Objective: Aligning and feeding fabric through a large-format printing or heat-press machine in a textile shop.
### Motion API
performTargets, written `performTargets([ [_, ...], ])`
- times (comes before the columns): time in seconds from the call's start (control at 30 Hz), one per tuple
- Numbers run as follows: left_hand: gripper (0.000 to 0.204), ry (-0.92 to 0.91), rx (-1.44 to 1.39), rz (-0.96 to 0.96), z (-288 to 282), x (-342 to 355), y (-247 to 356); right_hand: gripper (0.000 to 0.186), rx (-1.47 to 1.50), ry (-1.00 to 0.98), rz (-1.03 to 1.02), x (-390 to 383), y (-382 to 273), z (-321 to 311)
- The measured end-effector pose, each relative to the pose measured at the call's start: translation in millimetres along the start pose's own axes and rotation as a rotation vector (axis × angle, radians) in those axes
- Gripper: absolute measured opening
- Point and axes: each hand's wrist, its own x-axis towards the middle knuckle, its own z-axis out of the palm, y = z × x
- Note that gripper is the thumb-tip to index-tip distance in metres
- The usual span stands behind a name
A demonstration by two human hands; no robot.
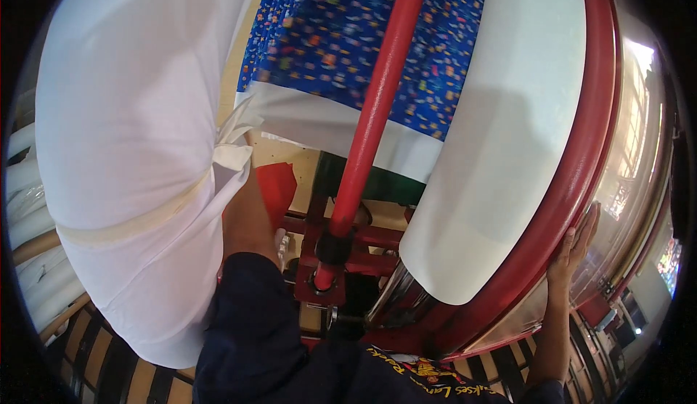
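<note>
My left forearm (247, 219) reaches up beside a large roll of white fabric (131, 99) on the left. Its hand goes behind a bunched, loose edge of white cloth (234, 156), so the fingers are hidden. A cream band (138, 219) runs around the roll. My right hand (573, 248) lies with fingers stretched out against the curved red rim (573, 179), next to a shiny metal drum (624, 150), holding nothing. Between my arms, a blue printed fabric (319, 41) with small multicoloured motifs spreads out, with a white strip (312, 113) along its near edge.
A red bar (377, 106) slants across the middle down to a red machine frame (319, 280). A white roller (501, 135) lies right of it. Red cloth (277, 190) and dark green cloth (385, 182) show below the print. Several wrapped rolls (43, 259) stand far left.
</note>
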Motion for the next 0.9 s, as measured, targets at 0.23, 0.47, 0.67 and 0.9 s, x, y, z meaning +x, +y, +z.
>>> performTargets([
  [0.23, 0.077, -0.516, 0.008, -0.484, 46, -16, 15, 0.064, -0.104, -0.007, -0.003, -3, 7, 0],
  [0.47, 0.101, -0.969, 0.013, -0.846, 123, -156, 142, 0.064, -0.139, 0.0, 0.019, -2, 6, -8],
  [0.67, 0.067, -0.672, -0.003, -0.531, 108, -148, 155, 0.064, -0.055, 0.018, 0.02, -2, 6, -2],
  [0.9, 0.029, -0.067, -1.177, -0.817, 22, -85, 253, 0.064, -0.131, 0.026, -0.018, -5, 7, -6],
])
